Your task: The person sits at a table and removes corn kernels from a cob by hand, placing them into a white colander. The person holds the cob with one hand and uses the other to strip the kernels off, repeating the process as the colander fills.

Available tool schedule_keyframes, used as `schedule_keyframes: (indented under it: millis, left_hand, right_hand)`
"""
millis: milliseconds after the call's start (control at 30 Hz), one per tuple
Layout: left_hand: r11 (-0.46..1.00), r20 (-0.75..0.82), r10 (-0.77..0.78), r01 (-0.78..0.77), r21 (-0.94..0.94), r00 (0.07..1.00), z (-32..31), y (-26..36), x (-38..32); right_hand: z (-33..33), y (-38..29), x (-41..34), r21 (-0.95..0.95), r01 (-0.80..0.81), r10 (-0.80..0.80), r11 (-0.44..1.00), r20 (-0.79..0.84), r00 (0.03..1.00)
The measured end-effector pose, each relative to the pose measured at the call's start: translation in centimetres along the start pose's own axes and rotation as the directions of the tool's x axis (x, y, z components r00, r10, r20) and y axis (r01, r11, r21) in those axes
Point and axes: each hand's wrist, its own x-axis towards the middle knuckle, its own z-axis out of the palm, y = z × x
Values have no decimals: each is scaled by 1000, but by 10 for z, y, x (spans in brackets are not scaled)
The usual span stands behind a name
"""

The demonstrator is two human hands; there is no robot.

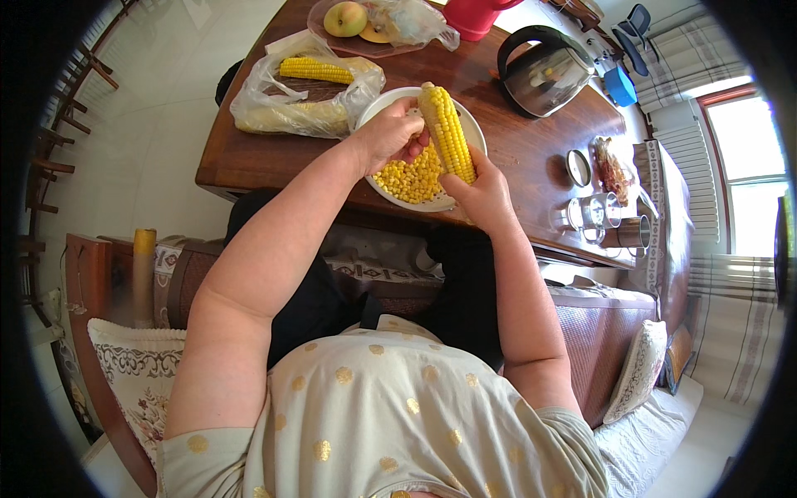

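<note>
A partly stripped ear of yellow corn [449, 134] is held at a slant over a white perforated bowl [474, 131]. My right hand [482, 190] grips its lower end, thumb on the near side. Beside the cob's upper part is my left hand [398, 134], its fingers curled; whether they press on the cob or hold kernels cannot be told. Loose corn kernels [411, 180] lie in the bowl below both hands. Left of the bowl, a clear plastic bag [249, 106] contains more ears of corn [316, 70].
The wooden table [230, 159] also bears an electric kettle [545, 78], a red pitcher [472, 18], a fruit tray [317, 22] with a peach-like fruit [345, 19], glass cups [601, 210], a round lid [578, 168] and a plastic-wrapped reddish item [611, 171].
</note>
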Motion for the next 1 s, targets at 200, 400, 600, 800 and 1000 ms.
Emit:
schedule_keyframes:
  millis: [200, 400, 600, 800, 1000]
  left_hand:
    - [999, -10, -35, 35, 12, 999, 1, 9, -6]
    - [985, 1, 63, -62, 162, 998, 3, 0, -3]
    - [968, -29, 22, -14, 249, 999, 7, 5, -5]
    - [992, -35, -18, 22, 122, 999, 7, -6, 0]
    - [999, -91, -6, 10, 40, 996, 14, -16, 6]
  right_hand:
    - [-2, 0, 1, 33, -17, 17, 999, -6, 1000]
    - [-4, -4, 0, -87, 64, -70, 994, -69, 995]
    - [-2, 2, 3, -186, 109, -125, 976, -77, 989]
    - [0, -8, -1, -328, 131, -156, 936, -53, 986]
    - [4, -6, -3, -430, 197, -235, 881, -37, 971]
